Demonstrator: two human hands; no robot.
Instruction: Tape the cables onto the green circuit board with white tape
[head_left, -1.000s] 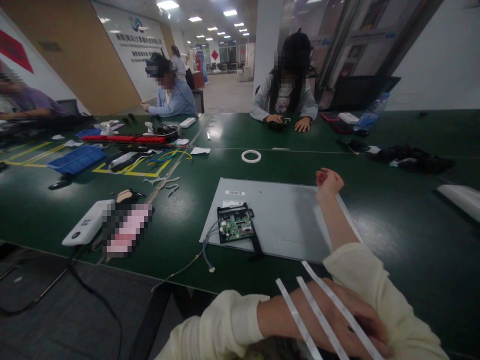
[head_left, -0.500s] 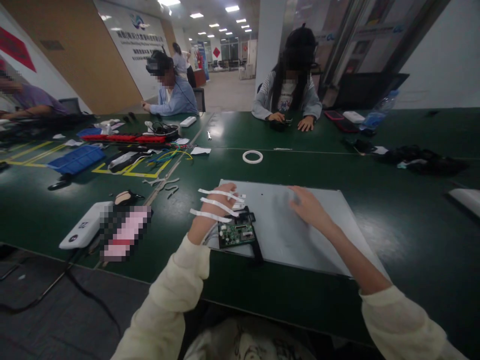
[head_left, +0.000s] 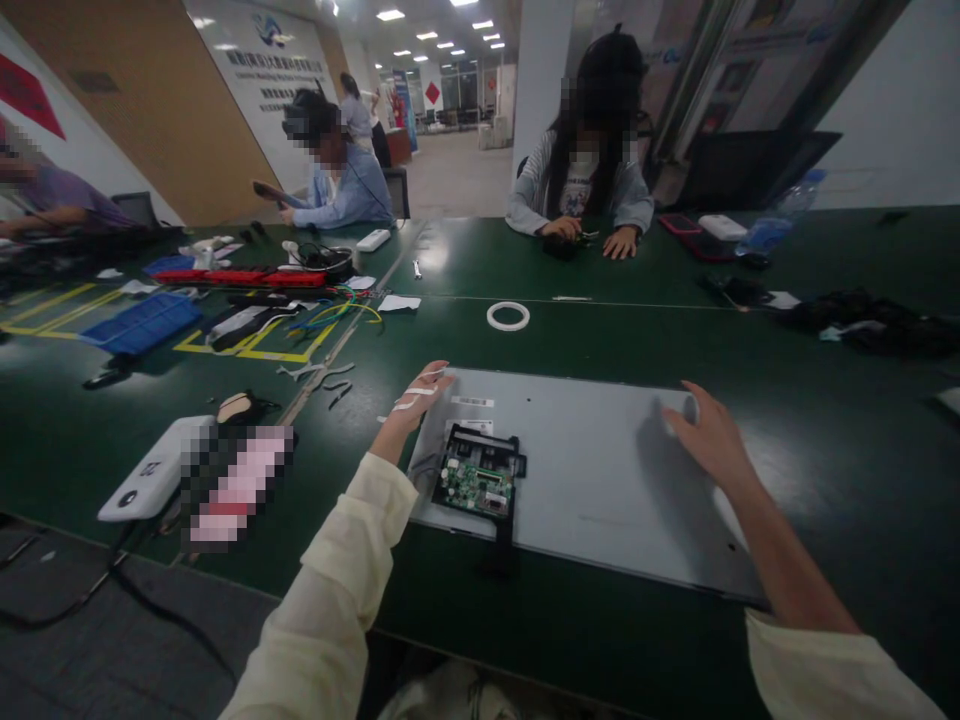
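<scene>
A grey flat panel (head_left: 592,470) lies on the green table (head_left: 570,330) in front of me, with a green circuit board (head_left: 478,480) in a black frame near its left end. My left hand (head_left: 412,405) rests at the panel's far left corner, fingers stretched out, with white tape strips (head_left: 411,394) stuck across its back. My right hand (head_left: 709,440) lies flat on the panel's far right corner, fingers spread. Neither hand grips anything.
A white tape roll (head_left: 508,316) lies beyond the panel. A white power bank (head_left: 146,480) and a blurred pink item (head_left: 232,485) sit left. Coloured wires (head_left: 337,312), a blue tray (head_left: 139,322) and tools lie farther left. Other people sit across the table.
My left hand slid from above the circuit board to the panel's far left corner. My right hand moved right to the far right corner. The panel now sits closer and turned slightly.
</scene>
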